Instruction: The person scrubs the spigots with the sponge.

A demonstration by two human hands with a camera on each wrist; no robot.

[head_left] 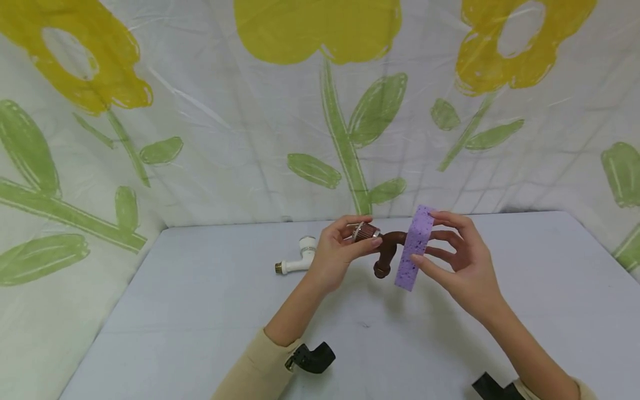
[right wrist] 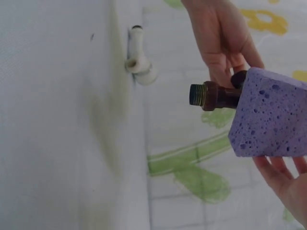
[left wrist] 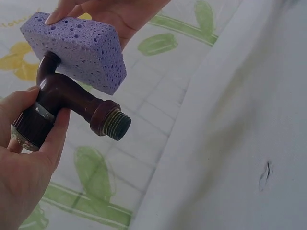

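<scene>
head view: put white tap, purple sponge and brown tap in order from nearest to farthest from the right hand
1. Purple sponge: held in the right hand.
2. Brown tap: just left of it, held by the left hand.
3. White tap: farthest left, on the table.

A dark brown water tap (head_left: 385, 256) with a ribbed knob and exposed threaded inlet is held at the knob by the left hand (head_left: 336, 251), its spout touching the purple, pore-pitted sponge (head_left: 416, 247) pinched in the right hand (head_left: 465, 266).
</scene>
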